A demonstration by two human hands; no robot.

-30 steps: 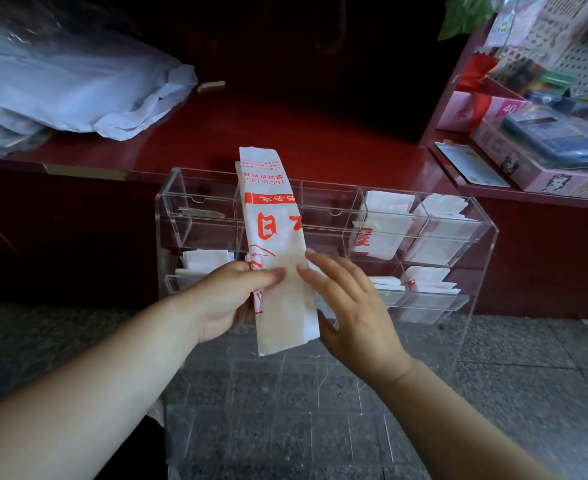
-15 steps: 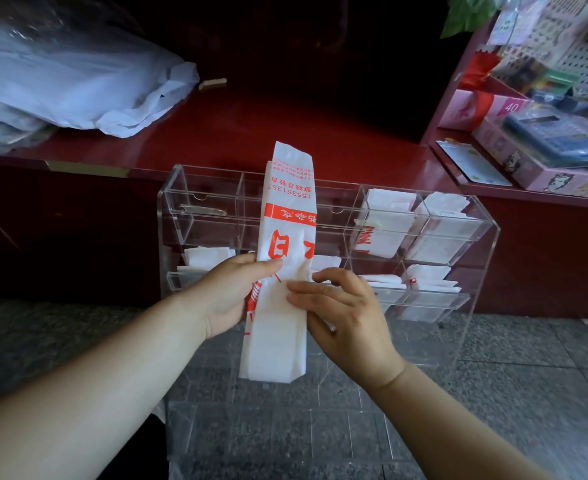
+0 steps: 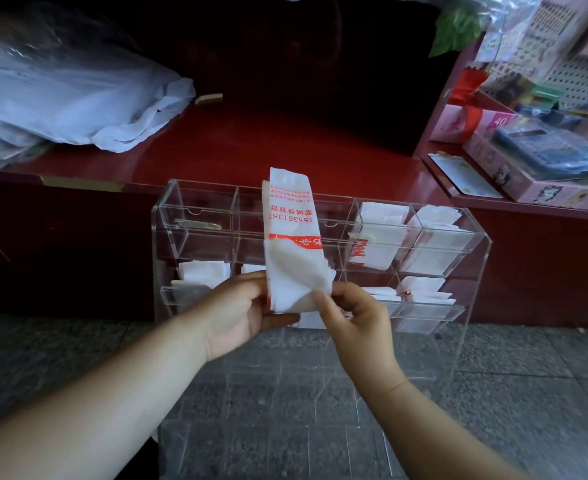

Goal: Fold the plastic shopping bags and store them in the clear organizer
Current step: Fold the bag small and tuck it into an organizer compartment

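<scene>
A white plastic bag with red print (image 3: 290, 220), folded into a long narrow strip, stands upright in front of the clear organizer (image 3: 472, 271). Its lower end is turned up into a diagonal flap. My left hand (image 3: 240, 313) grips the strip's lower left edge, thumb underneath. My right hand (image 3: 354, 317) pinches the flap's lower right corner. Folded white bags (image 3: 379, 244) fill several compartments on the organizer's right side and lower row.
A heap of loose white and clear plastic bags (image 3: 77, 98) lies on the dark red counter (image 3: 268, 147) at the far left. Boxes of small goods (image 3: 535, 161) crowd the shelf at the right. Grey stone floor lies below.
The strip's bottom end, hanging straight before, has been folded up diagonally by my right hand. My left hand has shifted to hold the lower edge.
</scene>
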